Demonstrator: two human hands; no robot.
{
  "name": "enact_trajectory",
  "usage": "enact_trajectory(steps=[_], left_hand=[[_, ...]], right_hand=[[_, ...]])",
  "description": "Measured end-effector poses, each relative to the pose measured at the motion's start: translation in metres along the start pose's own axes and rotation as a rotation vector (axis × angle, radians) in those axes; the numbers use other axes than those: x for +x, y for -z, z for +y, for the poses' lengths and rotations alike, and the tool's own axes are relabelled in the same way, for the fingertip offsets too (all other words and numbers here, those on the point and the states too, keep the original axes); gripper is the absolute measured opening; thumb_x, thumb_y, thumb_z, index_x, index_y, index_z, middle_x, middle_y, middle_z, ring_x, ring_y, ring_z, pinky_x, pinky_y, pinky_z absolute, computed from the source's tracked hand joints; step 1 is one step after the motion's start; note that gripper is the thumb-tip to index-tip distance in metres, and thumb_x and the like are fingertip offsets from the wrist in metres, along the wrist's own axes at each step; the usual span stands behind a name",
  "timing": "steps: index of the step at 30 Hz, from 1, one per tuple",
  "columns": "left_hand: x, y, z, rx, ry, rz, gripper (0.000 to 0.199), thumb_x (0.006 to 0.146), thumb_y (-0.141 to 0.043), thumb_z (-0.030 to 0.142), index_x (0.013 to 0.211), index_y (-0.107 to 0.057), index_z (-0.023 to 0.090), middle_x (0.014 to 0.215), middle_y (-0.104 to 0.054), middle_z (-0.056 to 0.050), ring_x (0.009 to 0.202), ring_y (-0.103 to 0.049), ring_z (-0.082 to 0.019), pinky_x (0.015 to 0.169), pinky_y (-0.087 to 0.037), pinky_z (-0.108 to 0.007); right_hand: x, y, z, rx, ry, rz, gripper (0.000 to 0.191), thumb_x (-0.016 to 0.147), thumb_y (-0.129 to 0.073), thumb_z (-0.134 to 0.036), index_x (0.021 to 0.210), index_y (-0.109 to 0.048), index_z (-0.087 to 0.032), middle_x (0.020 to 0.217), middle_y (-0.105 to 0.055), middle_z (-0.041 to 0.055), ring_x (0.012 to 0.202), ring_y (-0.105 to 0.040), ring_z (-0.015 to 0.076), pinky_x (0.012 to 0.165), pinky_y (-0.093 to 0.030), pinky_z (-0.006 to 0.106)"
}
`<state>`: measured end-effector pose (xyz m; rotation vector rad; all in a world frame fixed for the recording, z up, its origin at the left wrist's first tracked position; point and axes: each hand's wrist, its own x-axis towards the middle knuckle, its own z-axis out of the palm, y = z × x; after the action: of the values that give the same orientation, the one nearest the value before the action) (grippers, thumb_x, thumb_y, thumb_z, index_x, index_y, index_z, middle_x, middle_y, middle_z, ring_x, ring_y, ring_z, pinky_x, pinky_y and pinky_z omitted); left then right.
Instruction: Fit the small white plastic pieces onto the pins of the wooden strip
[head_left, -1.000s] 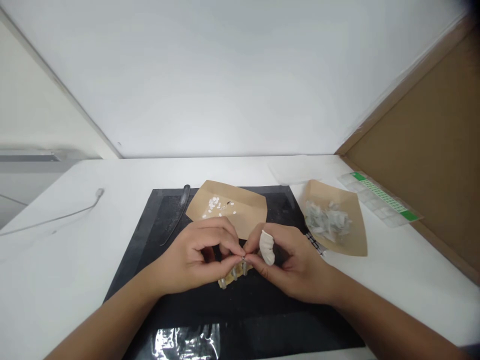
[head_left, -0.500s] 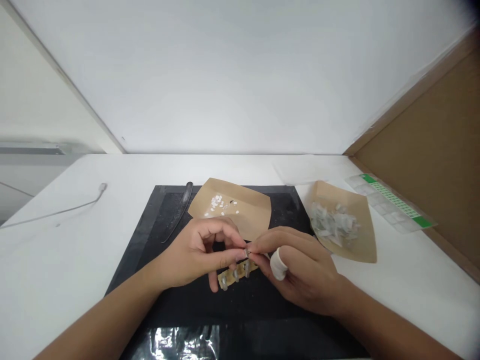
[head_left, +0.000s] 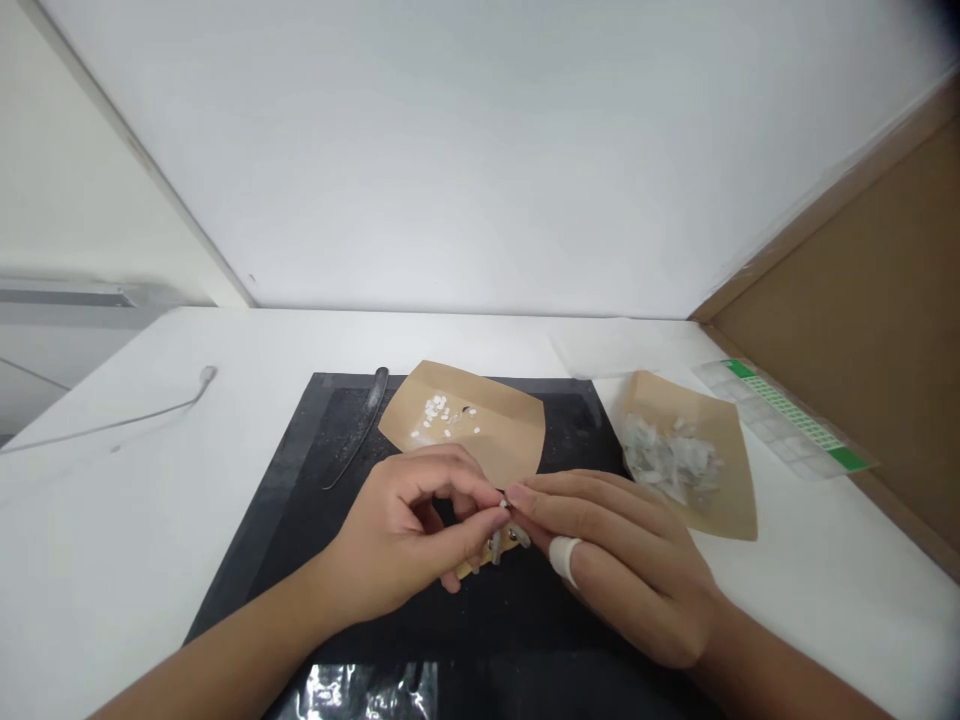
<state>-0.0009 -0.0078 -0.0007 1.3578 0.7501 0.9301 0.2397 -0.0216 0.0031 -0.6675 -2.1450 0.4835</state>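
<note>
the step in hand looks to be close fingertip work on one tiny pale piece [head_left: 504, 504], held up just above a tan strip [head_left: 507, 542] that lies over the black mat [head_left: 465, 630]. the left hand [head_left: 409, 530] has it pinched between thumb and forefinger, its other fingers curled below, near the strip. the right hand [head_left: 630, 560], with a white cover [head_left: 562, 560] on one finger, brings its fingertips right up against the same spot; they hide so much of something so small that i cannot tell whether they grasp it too or merely press on it. small clear pieces [head_left: 496, 546] sit on the strip just under the fingers, partly covered by them. beyond the hands, a sheet of brown paper [head_left: 502, 445] bears scattered white bits [head_left: 435, 407], with a dark curved tool [head_left: 369, 410] to its left; a second brown sheet [head_left: 727, 510] at the right carries a heap of translucent scraps [head_left: 671, 458]. as i judge it, the next move calls for a steady left pinch, light pressure from the right, and care not to knock what sits on the strip.
</note>
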Motion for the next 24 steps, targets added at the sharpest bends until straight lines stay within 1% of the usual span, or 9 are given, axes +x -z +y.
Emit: enact_trajectory(steps=[4, 6, 9, 11, 14, 16, 19, 21, 24], left_hand=[[-0.001, -0.002, -0.003, 0.205, -0.111, 0.059, 0.008, 0.094, -0.072, 0.021, 0.096, -0.077, 0.014, 0.083, -0.064, -0.004, 0.055, -0.066, -0.009, 0.042, -0.058, -0.016], [-0.001, -0.001, -0.003, 0.308, -0.166, 0.079, 0.006, 0.094, -0.071, 0.019, 0.095, -0.075, 0.015, 0.084, -0.064, -0.004, 0.059, -0.064, -0.009, 0.042, -0.053, -0.014], [-0.001, 0.000, -0.004, 0.444, -0.272, 0.096, 0.004, 0.094, -0.069, 0.016, 0.093, -0.073, 0.015, 0.085, -0.064, -0.004, 0.059, -0.061, -0.008, 0.043, -0.048, -0.014], [-0.001, 0.002, -0.005, 0.546, -0.403, 0.097, 0.007, 0.093, -0.069, 0.012, 0.098, -0.072, 0.016, 0.090, -0.066, -0.005, 0.063, -0.062, -0.008, 0.049, -0.051, -0.016], [-0.002, 0.004, -0.008, 0.666, -0.563, 0.098, 0.019, 0.091, -0.071, 0.008, 0.108, -0.070, 0.016, 0.100, -0.068, -0.007, 0.069, -0.065, -0.009, 0.058, -0.055, -0.019], [-0.002, 0.006, -0.010, 0.738, -0.621, 0.100, 0.023, 0.091, -0.071, 0.006, 0.112, -0.069, 0.016, 0.103, -0.069, -0.007, 0.072, -0.066, -0.009, 0.062, -0.056, -0.020], [-0.003, 0.010, -0.009, 0.898, -0.701, 0.071, 0.029, 0.092, -0.070, 0.004, 0.118, -0.066, 0.015, 0.106, -0.071, -0.008, 0.089, -0.070, -0.014, 0.075, -0.059, -0.023], [-0.004, 0.012, -0.008, 0.968, -0.728, 0.049, 0.031, 0.092, -0.070, 0.003, 0.121, -0.065, 0.014, 0.107, -0.072, -0.009, 0.098, -0.071, -0.016, 0.081, -0.059, -0.025], [-0.003, 0.014, -0.007, 0.949, -0.744, 0.044, 0.034, 0.091, -0.070, 0.003, 0.124, -0.065, 0.014, 0.110, -0.073, -0.009, 0.099, -0.071, -0.016, 0.080, -0.060, -0.024]], right_hand=[[0.005, -0.008, 0.002, -0.092, -0.010, 0.060, 0.025, 0.094, -0.068, -0.008, 0.106, -0.069, -0.030, 0.106, -0.081, 0.0050, 0.096, -0.077, 0.0244, 0.084, -0.066, 0.039], [0.008, -0.011, 0.003, -0.083, -0.053, 0.091, 0.026, 0.089, -0.077, -0.010, 0.105, -0.067, -0.028, 0.100, -0.080, 0.0042, 0.090, -0.077, 0.0219, 0.078, -0.065, 0.035], [0.012, -0.012, 0.002, -0.002, -0.158, 0.080, 0.029, 0.086, -0.083, -0.017, 0.107, -0.067, -0.027, 0.098, -0.078, 0.0040, 0.086, -0.076, 0.0203, 0.073, -0.063, 0.031], [0.013, -0.012, 0.001, 0.048, -0.234, 0.071, 0.026, 0.087, -0.081, -0.018, 0.108, -0.069, -0.026, 0.097, -0.077, 0.0046, 0.083, -0.075, 0.0204, 0.072, -0.061, 0.032], [0.012, -0.015, 0.001, 0.106, -0.322, 0.080, 0.018, 0.090, -0.076, -0.018, 0.106, -0.070, -0.025, 0.095, -0.076, 0.0058, 0.082, -0.074, 0.0215, 0.073, -0.061, 0.034], [0.010, -0.020, 0.001, 0.083, -0.306, 0.122, 0.019, 0.090, -0.075, -0.016, 0.105, -0.069, -0.025, 0.097, -0.076, 0.0062, 0.086, -0.073, 0.0225, 0.076, -0.061, 0.036], [0.009, -0.025, -0.001, 0.005, -0.221, 0.193, 0.024, 0.089, -0.074, -0.010, 0.104, -0.066, -0.027, 0.099, -0.076, 0.0051, 0.092, -0.074, 0.0227, 0.080, -0.061, 0.037], [0.009, -0.027, -0.002, -0.024, -0.194, 0.204, 0.027, 0.088, -0.073, -0.007, 0.105, -0.064, -0.027, 0.099, -0.076, 0.0047, 0.094, -0.074, 0.0225, 0.082, -0.062, 0.037], [0.010, -0.027, -0.002, -0.063, -0.170, 0.210, 0.028, 0.088, -0.073, -0.006, 0.102, -0.061, -0.027, 0.100, -0.076, 0.0043, 0.093, -0.074, 0.0209, 0.082, -0.062, 0.035]])
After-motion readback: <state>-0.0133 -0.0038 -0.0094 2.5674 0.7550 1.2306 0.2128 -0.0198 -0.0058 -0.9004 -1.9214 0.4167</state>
